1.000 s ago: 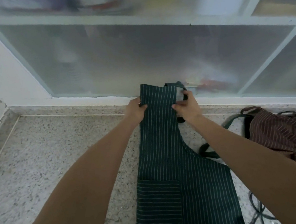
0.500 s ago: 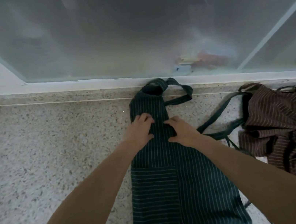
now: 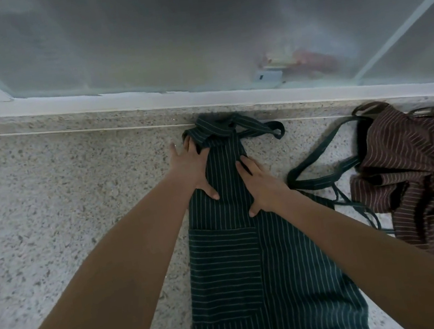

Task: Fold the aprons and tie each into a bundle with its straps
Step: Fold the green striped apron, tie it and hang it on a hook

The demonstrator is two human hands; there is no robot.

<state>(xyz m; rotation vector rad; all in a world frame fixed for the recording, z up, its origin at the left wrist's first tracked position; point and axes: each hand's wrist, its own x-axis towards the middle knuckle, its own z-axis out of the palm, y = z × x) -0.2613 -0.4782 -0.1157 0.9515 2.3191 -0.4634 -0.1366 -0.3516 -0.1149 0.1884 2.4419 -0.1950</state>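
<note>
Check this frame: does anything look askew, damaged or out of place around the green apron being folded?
Nothing damaged or spilled. The green apron lies in a long strip under both hands, but its neck strap is bunched at the far end. The brown apron sits crumpled to the right, with green ties trailing toward it.

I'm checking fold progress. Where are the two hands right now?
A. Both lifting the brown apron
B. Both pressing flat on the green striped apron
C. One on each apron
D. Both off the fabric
B: the left hand and right hand lie flat on the green striped apron; the brown apron lies untouched beside it.
</note>
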